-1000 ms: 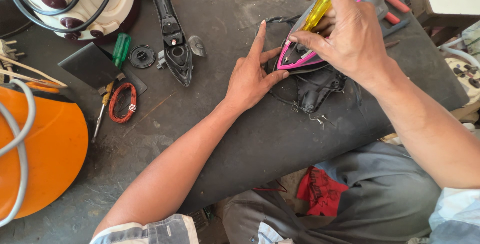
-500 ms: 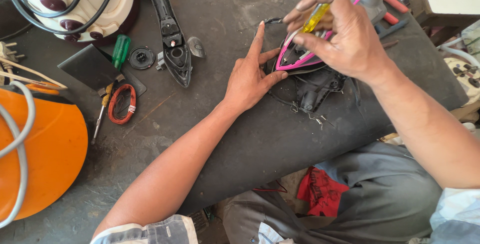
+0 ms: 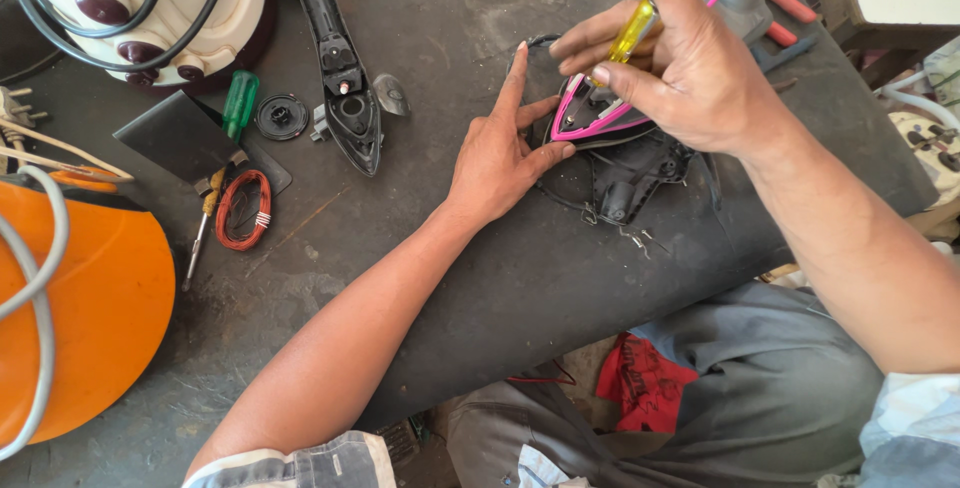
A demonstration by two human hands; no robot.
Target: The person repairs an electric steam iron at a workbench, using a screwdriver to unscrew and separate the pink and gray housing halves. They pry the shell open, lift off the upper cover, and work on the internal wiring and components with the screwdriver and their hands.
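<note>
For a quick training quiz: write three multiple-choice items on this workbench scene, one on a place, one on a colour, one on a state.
1. Where does the green-handled screwdriver lie?
A. left of the black iron handle
B. on the lap
C. under the right hand

2. The tool in the right hand has a handle of which colour?
A. red
B. yellow
C. blue

3. The left hand is:
A. clenched around a cable
B. raised off the bench
C. open, fingers against the pink-edged iron part

Answers: 1 A, it lies beside the black handle; 2 B, yellow shows between the fingers; 3 C, fingers spread and touching.

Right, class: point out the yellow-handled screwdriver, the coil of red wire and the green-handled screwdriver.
yellow-handled screwdriver point(image 3: 634, 32), head view, on its handle.
coil of red wire point(image 3: 243, 210), head view, on its wire-bound right side.
green-handled screwdriver point(image 3: 239, 103), head view, on its handle.
</note>
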